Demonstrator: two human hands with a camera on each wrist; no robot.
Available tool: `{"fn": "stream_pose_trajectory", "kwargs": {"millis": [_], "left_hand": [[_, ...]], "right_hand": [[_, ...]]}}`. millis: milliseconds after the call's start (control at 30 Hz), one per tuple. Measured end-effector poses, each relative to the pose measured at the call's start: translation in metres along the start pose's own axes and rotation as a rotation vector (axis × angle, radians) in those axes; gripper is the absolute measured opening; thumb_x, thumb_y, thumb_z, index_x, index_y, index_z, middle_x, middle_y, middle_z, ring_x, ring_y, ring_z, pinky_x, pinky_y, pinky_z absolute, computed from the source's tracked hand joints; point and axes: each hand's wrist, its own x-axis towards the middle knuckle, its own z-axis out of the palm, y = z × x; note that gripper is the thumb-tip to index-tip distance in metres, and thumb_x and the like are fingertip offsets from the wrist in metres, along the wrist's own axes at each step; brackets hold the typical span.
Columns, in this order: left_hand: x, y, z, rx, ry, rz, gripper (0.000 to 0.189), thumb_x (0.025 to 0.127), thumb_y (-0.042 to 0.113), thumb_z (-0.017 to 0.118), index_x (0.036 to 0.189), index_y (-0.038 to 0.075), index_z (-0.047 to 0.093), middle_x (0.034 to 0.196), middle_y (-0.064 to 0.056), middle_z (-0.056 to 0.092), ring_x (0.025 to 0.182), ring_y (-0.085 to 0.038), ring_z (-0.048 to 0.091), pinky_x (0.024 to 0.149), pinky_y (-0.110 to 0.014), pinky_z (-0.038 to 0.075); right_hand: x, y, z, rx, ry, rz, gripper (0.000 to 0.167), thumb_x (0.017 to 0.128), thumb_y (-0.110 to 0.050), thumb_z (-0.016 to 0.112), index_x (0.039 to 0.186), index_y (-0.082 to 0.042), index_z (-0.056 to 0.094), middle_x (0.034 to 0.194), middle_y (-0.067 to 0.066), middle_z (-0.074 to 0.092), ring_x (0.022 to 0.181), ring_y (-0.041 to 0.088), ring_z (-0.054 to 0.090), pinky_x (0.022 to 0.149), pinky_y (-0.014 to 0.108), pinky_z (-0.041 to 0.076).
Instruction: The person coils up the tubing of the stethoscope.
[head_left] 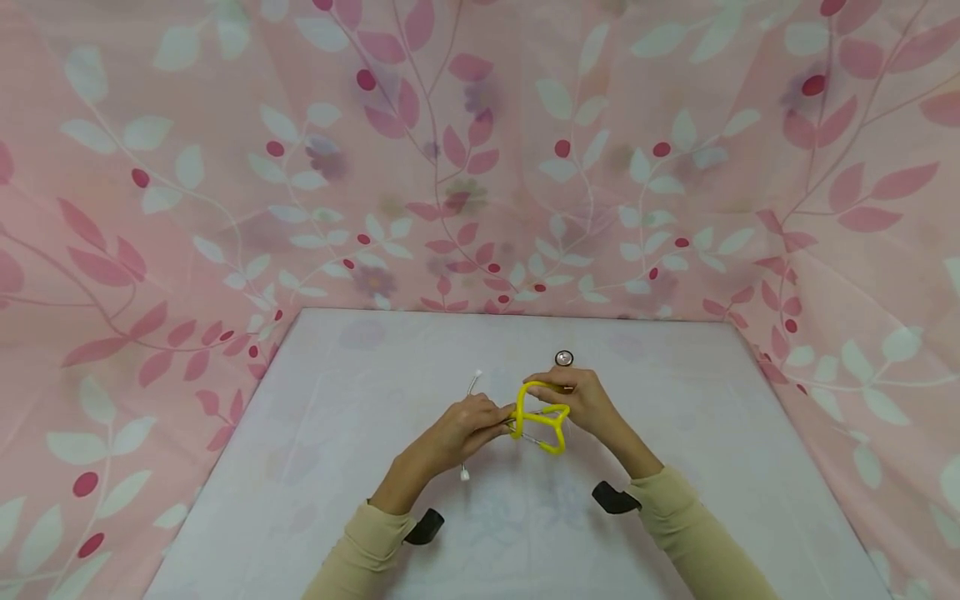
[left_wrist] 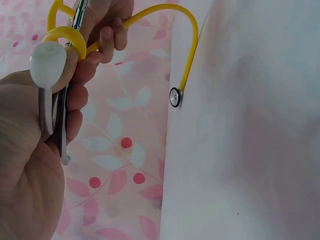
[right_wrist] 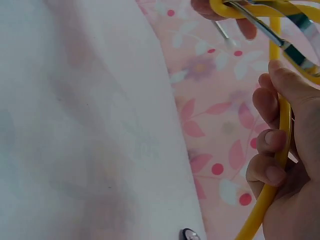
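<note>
Yellow stethoscope (head_left: pixel 558 422), in left hand (head_left: pixel 467 429) and right hand (head_left: pixel 587 402), looped between.

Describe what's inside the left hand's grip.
The left hand grips the metal ear tubes of a stethoscope. Outside the grip, a white eartip and a yellow tubing loop show. The hand covers part of the tubes, so that stretch can't be seen.

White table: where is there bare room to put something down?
The table is bare between the left hand and its left edge, and between the right hand and its right edge; a far strip beside the floral cloth is bare too. Crowded: the middle, where both hands hold the yellow stethoscope, its chest piece beyond the right hand.
</note>
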Motion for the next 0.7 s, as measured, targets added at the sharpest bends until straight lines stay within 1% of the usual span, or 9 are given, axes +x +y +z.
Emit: {"fn": "stream_pose_trajectory", "kwargs": {"millis": [100, 167, 300, 400, 467, 500, 567, 633, 700], "left_hand": [[0.0, 0.001, -0.002, -0.008, 0.008, -0.023, 0.045, 0.09, 0.021, 0.069, 0.132, 0.006, 0.062, 0.097, 0.005, 0.072, 0.084, -0.007, 0.056, 0.073, -0.014, 0.048], [0.0, 0.001, -0.003, -0.016, 0.002, -0.045, 0.044, 0.091, 0.021, 0.068, 0.132, 0.006, 0.062, 0.098, 0.005, 0.072, 0.085, -0.006, 0.056, 0.073, -0.014, 0.048], [0.0, 0.0, -0.003, -0.013, -0.005, -0.062, 0.044, 0.091, 0.021, 0.067, 0.132, 0.006, 0.061, 0.1, 0.005, 0.072, 0.087, -0.005, 0.056, 0.074, -0.012, 0.048], [-0.001, 0.001, -0.004, -0.006, 0.01, -0.07, 0.044, 0.091, 0.021, 0.068, 0.132, 0.006, 0.061, 0.099, 0.004, 0.072, 0.087, -0.006, 0.056, 0.074, -0.012, 0.048], [-0.001, 0.001, -0.005, 0.002, 0.024, -0.067, 0.045, 0.091, 0.021, 0.068, 0.132, 0.006, 0.061, 0.099, 0.004, 0.071, 0.088, -0.007, 0.057, 0.074, -0.012, 0.048], [-0.001, 0.001, -0.005, 0.005, 0.028, -0.073, 0.045, 0.091, 0.021, 0.068, 0.132, 0.006, 0.061, 0.098, 0.004, 0.071, 0.088, -0.007, 0.057, 0.074, -0.012, 0.048], [-0.001, 0.001, -0.005, 0.009, 0.043, -0.062, 0.045, 0.09, 0.02, 0.069, 0.132, 0.005, 0.061, 0.097, 0.004, 0.071, 0.087, -0.007, 0.057, 0.073, -0.012, 0.049], [-0.002, -0.001, -0.004, 0.017, 0.054, -0.048, 0.045, 0.09, 0.019, 0.069, 0.131, 0.005, 0.061, 0.097, 0.003, 0.071, 0.087, -0.008, 0.057, 0.073, -0.012, 0.049], [-0.002, -0.003, -0.004, 0.027, 0.067, -0.035, 0.045, 0.09, 0.019, 0.069, 0.131, 0.005, 0.061, 0.097, 0.003, 0.071, 0.086, -0.008, 0.057, 0.072, -0.012, 0.049]], "right_hand": [[-0.002, -0.01, 0.002, 0.031, -0.008, 0.047, 0.018, 0.089, -0.007, 0.07, 0.106, -0.003, 0.075, 0.087, 0.008, 0.073, 0.073, 0.012, 0.062, 0.065, 0.026, 0.057], [-0.004, -0.014, 0.003, 0.041, -0.013, 0.045, 0.017, 0.091, -0.007, 0.068, 0.106, -0.003, 0.075, 0.086, 0.008, 0.073, 0.071, 0.009, 0.061, 0.063, 0.027, 0.056], [-0.007, -0.007, 0.01, 0.055, -0.011, 0.049, 0.018, 0.092, -0.008, 0.067, 0.108, -0.003, 0.075, 0.088, 0.009, 0.074, 0.069, 0.008, 0.061, 0.062, 0.026, 0.055], [-0.01, -0.006, 0.014, 0.065, -0.014, 0.087, 0.021, 0.093, -0.008, 0.066, 0.11, -0.001, 0.074, 0.095, 0.013, 0.075, 0.078, 0.007, 0.065, 0.069, 0.022, 0.055], [-0.011, -0.006, 0.016, 0.078, -0.019, 0.104, 0.022, 0.093, -0.007, 0.065, 0.111, 0.002, 0.073, 0.095, 0.015, 0.075, 0.08, 0.013, 0.068, 0.072, 0.021, 0.054], [-0.011, -0.01, 0.017, 0.084, -0.024, 0.104, 0.022, 0.093, -0.003, 0.063, 0.111, 0.006, 0.072, 0.095, 0.02, 0.074, 0.08, 0.019, 0.069, 0.073, 0.021, 0.054], [-0.013, -0.009, 0.02, 0.092, -0.029, 0.09, 0.02, 0.093, 0.0, 0.062, 0.109, 0.007, 0.072, 0.089, 0.022, 0.073, 0.078, 0.029, 0.069, 0.071, 0.02, 0.052], [-0.014, -0.008, 0.023, 0.095, -0.027, 0.063, 0.017, 0.092, 0.004, 0.062, 0.105, 0.009, 0.072, 0.082, 0.026, 0.07, 0.076, 0.036, 0.068, 0.067, 0.02, 0.051], [-0.017, -0.007, 0.027, 0.089, -0.026, 0.051, 0.016, 0.091, 0.005, 0.063, 0.103, 0.011, 0.071, 0.083, 0.027, 0.07, 0.076, 0.036, 0.068, 0.067, 0.02, 0.052]]}}
